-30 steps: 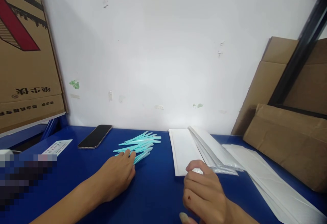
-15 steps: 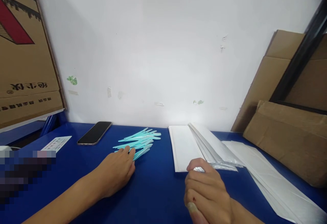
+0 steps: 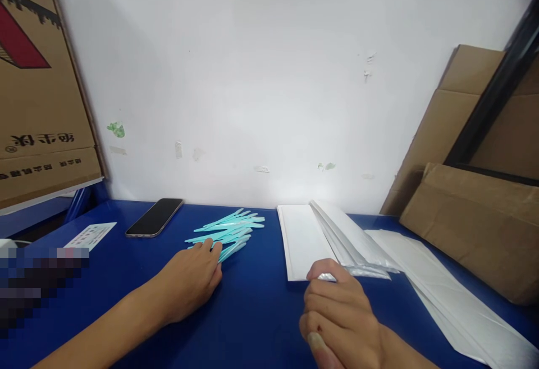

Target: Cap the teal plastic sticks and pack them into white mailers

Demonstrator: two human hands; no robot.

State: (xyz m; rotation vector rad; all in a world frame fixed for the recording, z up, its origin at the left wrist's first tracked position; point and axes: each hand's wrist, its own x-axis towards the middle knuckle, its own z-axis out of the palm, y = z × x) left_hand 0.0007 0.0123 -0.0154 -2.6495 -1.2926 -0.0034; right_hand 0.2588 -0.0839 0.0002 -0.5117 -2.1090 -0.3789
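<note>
Several thin light-blue pointed sticks lie fanned out on the blue table. My left hand rests at their near end, with its fingers curled over the closest ones; its fingertips are partly hidden. On the right, my right hand is closed in a fist at the near edge of the white envelopes. A bit of shiny film shows by its index finger, and whatever the fist may hold is hidden. More white envelopes overlap to the right.
A phone lies at the back left, with a printed card beside it. A large carton stands on the left. Brown cardboard and a black bar are at the right. A white wall rises behind.
The view has shifted very slightly. My right hand has moved a touch to the left, still closed. My left hand stays at the blue sticks.
</note>
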